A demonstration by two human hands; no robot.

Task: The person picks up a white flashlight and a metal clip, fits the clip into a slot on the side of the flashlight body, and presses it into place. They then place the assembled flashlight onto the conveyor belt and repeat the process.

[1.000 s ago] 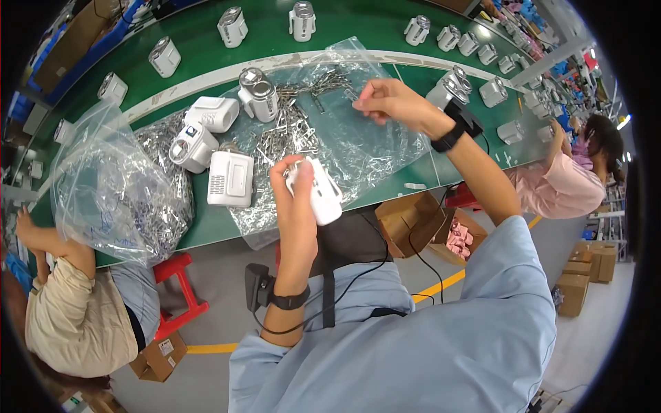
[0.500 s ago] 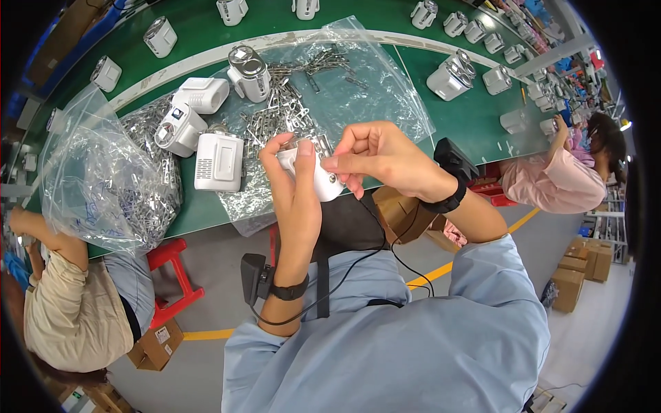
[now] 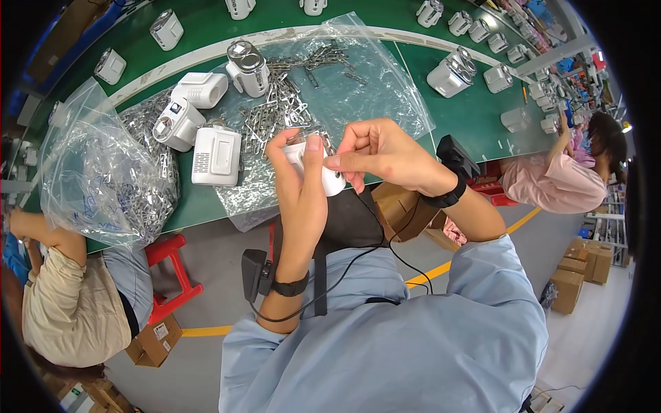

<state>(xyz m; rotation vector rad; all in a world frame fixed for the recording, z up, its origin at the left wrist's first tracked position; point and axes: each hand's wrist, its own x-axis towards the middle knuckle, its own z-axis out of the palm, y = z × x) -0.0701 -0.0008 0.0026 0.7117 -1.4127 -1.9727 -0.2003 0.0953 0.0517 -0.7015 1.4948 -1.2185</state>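
Observation:
My left hand (image 3: pixel 303 175) is closed around a small white plastic device (image 3: pixel 334 182), held tilted over the table's near edge. Thumb and fingers grip it from both sides. At the device's right side, my right hand (image 3: pixel 389 155) has its thumb and index finger pinched together, touching or almost touching it. Whatever sits between those fingertips is too small to make out. Just beyond lies a loose pile of metal clips (image 3: pixel 275 113) on a clear plastic bag (image 3: pixel 379 76). Left of my hands stand white devices, the closest one (image 3: pixel 217 157) with a slotted grille.
A clear bag of metal clips (image 3: pixel 148 196) bulges at the table's left edge. More white devices (image 3: pixel 166 29) line the green belt behind a pale rail (image 3: pixel 172 72). Co-workers sit left and right. A red stool (image 3: pixel 175 265) and an open carton (image 3: pixel 399 210) are below.
My left hand and the device have shifted slightly right and up. The right hand keeps its pinch beside the device. White devices on the far belt have moved a little to the right.

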